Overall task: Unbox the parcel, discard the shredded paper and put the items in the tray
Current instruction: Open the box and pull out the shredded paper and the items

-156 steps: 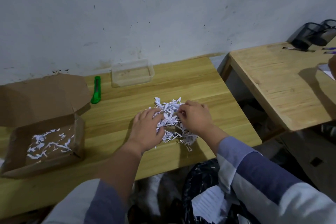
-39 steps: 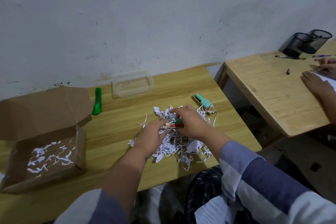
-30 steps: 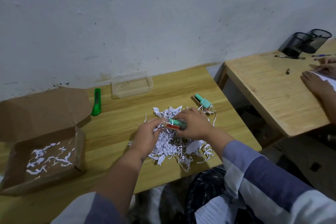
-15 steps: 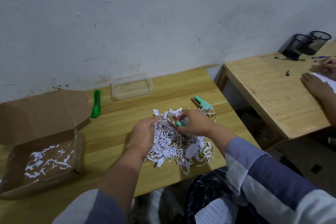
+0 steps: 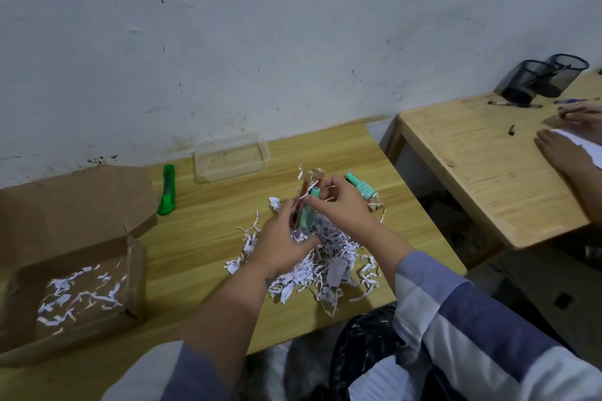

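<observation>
The light wooden table [image 5: 202, 238] carried everything, and the open brown cardboard box [image 5: 75, 270], well to the left of the grip, kept only a few white strips on its floor. Directly beneath the grip lay the loose heap of white shredded paper [image 5: 325, 267]. Beyond the grip, against the wall, stood the clear rectangular plastic tray [image 5: 231, 159], with nothing visible in it, and the green utility knife [image 5: 167, 190] lay left of that.

The left hand [image 5: 280, 247] and the right hand [image 5: 342, 205] met above the heap, both closed on a small bundle of items [image 5: 308, 202]: a mint-green piece beside a slim packet with red showing. The left hand's fingers wrapped its lower end, and the right hand's fingertips [image 5: 312, 199] pinched the top. Exactly how many items made up the bundle could not be told. Just right of the grip, a second mint-green bottle [image 5: 361, 189] rested on the table.

Strips clung to the bundle, so they could ride along into the tray. The pinch at the top looked light; a slip would likely drop a piece back into the heap, where it could be discarded with the paper.
</observation>
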`<state>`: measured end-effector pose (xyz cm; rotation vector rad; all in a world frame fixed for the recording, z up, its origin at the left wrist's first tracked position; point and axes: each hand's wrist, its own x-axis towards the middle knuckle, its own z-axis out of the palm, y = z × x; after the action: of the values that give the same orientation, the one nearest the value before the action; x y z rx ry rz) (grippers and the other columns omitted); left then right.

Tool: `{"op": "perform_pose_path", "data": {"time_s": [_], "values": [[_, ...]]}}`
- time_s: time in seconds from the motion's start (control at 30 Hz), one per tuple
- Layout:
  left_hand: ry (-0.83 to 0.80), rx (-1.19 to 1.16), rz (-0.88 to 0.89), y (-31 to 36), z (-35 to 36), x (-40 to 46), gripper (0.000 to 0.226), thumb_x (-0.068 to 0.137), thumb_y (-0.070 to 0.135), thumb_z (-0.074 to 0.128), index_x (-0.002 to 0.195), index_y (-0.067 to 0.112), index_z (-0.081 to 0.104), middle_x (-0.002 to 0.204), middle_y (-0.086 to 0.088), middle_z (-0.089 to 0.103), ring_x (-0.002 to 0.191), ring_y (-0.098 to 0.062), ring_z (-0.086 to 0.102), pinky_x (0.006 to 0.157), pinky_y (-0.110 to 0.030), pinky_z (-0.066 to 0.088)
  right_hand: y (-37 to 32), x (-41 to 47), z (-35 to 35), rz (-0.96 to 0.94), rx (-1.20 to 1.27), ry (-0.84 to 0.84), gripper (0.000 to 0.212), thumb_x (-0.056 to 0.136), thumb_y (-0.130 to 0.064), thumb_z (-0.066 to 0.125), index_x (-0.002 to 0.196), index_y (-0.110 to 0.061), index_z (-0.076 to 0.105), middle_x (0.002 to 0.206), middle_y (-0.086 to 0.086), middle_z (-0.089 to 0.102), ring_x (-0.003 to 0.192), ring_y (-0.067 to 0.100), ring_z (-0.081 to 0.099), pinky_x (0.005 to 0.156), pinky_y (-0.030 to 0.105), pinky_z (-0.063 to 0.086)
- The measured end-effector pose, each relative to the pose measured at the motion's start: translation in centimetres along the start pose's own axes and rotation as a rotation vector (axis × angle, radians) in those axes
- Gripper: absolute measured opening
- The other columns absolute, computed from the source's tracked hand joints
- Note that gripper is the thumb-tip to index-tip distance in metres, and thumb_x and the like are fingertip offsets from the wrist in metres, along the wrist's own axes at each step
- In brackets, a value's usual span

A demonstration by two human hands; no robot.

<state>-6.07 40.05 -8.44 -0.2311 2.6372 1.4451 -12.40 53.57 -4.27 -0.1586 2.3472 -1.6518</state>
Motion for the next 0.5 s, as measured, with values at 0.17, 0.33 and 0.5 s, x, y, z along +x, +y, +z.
{"op": "perform_pose_path", "data": {"time_s": [0.17,0.33,0.5], "values": [[0.173,-0.131,-0.145,1.0,1.0,0.6,0.038,0.092,0.013,0.059,0.129,0.016,0.051,0.104,-0.003,0.067,0.079,-0.020,0.065,0.057,-0.023,0.044,-0.2,0.4,0.4,0.155,0.245,0.036,0.022,0.080,-0.019,0.071,0.086,-0.018,0.050,0.087,0.008,0.060,0.083,0.026,0.063,0.080,0.053,0.056],[0.079,0.105,-0.093,0.0,0.8,-0.3,0.029,0.101,0.027,0.041,0.111,0.023,0.068,0.107,0.002,0.066,0.077,-0.011,0.057,0.075,-0.026,0.048,-0.4,1.1,-1.1,0.215,0.345,0.223,0.021,0.086,-0.016,0.065,0.102,-0.013,0.051,0.088,0.002,0.059,0.078,0.019,0.063,0.080,0.047,0.058],[-0.016,0.464,-0.003,0.4,1.0,-0.2,0.039,0.096,0.053,0.032,0.111,0.033,0.061,0.112,0.007,0.051,0.119,-0.015,0.043,0.101,-0.039,0.025,0.1,2.1,-3.6,0.283,0.211,0.258,0.032,0.084,-0.022,0.069,0.113,-0.012,0.060,0.096,0.007,0.063,0.081,0.024,0.067,0.071,0.043,0.061]]}}
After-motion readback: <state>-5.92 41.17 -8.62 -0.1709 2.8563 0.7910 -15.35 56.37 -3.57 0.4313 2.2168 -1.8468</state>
